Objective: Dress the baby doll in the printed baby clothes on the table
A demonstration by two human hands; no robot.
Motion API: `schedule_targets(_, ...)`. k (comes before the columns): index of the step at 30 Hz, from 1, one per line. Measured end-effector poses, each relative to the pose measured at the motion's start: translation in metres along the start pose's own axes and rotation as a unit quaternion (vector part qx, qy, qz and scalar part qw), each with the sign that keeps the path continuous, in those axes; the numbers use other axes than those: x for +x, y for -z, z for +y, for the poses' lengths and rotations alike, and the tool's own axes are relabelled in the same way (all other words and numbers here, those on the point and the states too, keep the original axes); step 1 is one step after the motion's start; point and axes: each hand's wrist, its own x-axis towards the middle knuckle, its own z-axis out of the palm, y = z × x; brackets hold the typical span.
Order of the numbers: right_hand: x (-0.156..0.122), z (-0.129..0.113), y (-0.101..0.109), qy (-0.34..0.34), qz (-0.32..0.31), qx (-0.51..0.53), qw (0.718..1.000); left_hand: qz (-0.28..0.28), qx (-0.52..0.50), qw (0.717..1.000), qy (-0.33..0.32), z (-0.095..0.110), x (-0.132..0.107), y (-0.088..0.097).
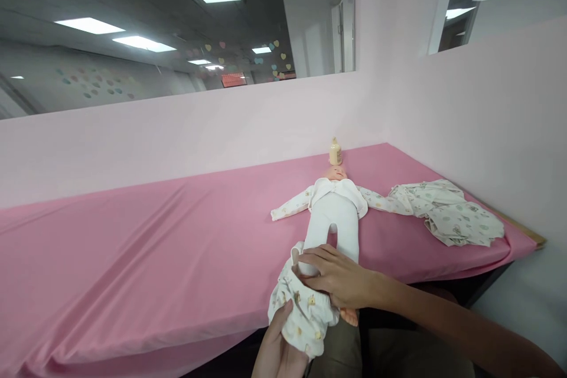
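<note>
A baby doll (333, 212) lies on its back on the pink sheet, head toward the wall, in a patterned top and white tights. Patterned baby trousers (301, 307) are bunched around its feet at the table's near edge. My right hand (336, 277) grips the doll's left leg and the top of the trousers, fingers closed over them. My left hand (277, 348) holds the trousers from below, thumb pressed on the cloth. One bare doll foot (349, 316) sticks out under my right hand.
A small baby bottle (335, 152) stands by the wall behind the doll's head. A crumpled patterned garment (447, 211) lies at the right end of the pink-covered table (155, 248). Pink partition walls enclose the back and right.
</note>
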Motion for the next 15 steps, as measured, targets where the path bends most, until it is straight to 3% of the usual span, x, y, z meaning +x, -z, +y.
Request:
schedule_targets(4, -0.001, -0.004, 0.002, -0.017, -0.013, 0.095, 0.995, 0.038, 0.009, 0.999, -0.014, -0.006, 0.004, -0.008)
schedule_targets(9, 0.006, -0.016, 0.009, -0.145, -0.090, 0.255, 0.952, 0.110, 0.027, 0.994, -0.005, -0.005, 0.008, -0.024)
schedule_targets(15, 0.019, -0.038, -0.002, -0.225, -0.087, 0.282, 0.929, 0.139, 0.031, 0.989, 0.026, -0.002, 0.010, -0.041)
